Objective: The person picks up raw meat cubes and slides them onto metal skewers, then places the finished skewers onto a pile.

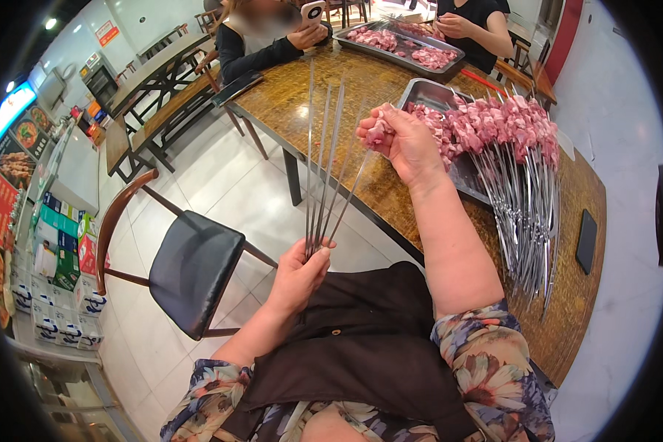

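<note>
apron (pixel 353 331), held skewers (pixel 315 221), lettered sign (pixel 107 33)

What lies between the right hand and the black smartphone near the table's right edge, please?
In the head view, meat-loaded metal skewers, partly over a metal tray.

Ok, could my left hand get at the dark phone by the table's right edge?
Probably not: your left hand holds metal skewers, and your right forearm and meat skewers lie between it and the phone.
</note>
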Motion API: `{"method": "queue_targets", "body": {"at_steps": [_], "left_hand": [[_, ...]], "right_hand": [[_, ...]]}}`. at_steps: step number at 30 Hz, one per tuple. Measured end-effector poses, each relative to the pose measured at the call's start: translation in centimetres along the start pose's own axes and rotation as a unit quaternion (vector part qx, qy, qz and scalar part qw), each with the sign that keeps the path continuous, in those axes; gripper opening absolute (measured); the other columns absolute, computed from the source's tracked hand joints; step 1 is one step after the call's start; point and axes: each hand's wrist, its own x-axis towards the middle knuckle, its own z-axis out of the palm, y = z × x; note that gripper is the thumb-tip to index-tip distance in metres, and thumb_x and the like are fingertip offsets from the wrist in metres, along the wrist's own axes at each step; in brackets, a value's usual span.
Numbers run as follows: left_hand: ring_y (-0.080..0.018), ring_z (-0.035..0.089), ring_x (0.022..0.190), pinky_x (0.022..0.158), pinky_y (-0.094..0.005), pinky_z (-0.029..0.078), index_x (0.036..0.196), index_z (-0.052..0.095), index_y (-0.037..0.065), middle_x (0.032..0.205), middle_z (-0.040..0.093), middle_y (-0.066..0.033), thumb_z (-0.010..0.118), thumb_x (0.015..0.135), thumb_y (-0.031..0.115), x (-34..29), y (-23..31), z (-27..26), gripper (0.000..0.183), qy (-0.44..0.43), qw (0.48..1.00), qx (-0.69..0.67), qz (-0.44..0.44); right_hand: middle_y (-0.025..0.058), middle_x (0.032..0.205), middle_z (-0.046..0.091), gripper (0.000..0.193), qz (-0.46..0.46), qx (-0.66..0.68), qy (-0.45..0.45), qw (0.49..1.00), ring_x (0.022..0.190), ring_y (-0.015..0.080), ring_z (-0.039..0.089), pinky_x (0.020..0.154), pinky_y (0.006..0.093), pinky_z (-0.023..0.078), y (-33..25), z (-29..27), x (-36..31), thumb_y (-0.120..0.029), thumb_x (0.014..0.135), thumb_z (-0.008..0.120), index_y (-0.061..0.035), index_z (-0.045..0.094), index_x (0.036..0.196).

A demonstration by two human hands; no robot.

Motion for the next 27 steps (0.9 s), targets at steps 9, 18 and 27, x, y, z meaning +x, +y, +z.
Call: {"method": "queue_targets", "body": {"at_steps": [9,18,27], "left_hand": [[-0.0023,0.033,0.045,0.04,-0.0176,0.024,0.103,0.054,0.002,0.06,0.045,0.0031,0.053,0.09,0.011,0.3,0.1,-0.4,0.016,-0.013,1.0,-0.009,0.014],[-0.0026,0.033,0.044,0.04,-0.0173,0.024,0.102,0.055,0.002,0.059,0.045,0.0026,0.054,0.089,0.011,-0.2,0.0,-0.7,0.016,-0.017,1.0,0.01,-0.013],[-0.002,0.032,0.046,0.04,-0.0168,0.023,0.102,0.054,0.003,0.059,0.043,0.0039,0.053,0.09,0.011,-0.4,0.0,-0.8,0.014,-0.031,0.999,0.02,-0.024]], "right_hand": [[0.0193,0.103,0.059,0.038,0.11,0.197,-0.023,0.974,0.094,0.0301,0.061,0.079,0.0404,0.053,-1.0,-0.2,-0.2,-0.031,0.097,0.039,0.0042,0.048,0.108],[0.0247,0.104,0.057,0.026,0.006,0.178,-0.011,0.984,0.092,0.0315,0.061,0.078,0.0363,0.052,-2.6,-2.5,0.6,-0.004,0.088,0.047,0.0045,0.042,0.111],[0.0259,0.11,0.052,0.029,-0.077,0.177,-0.013,0.981,0.101,0.0321,0.057,0.087,0.0387,0.05,-3.0,-2.2,0.6,0.0,0.089,0.045,0.0071,0.04,0.118]]}}
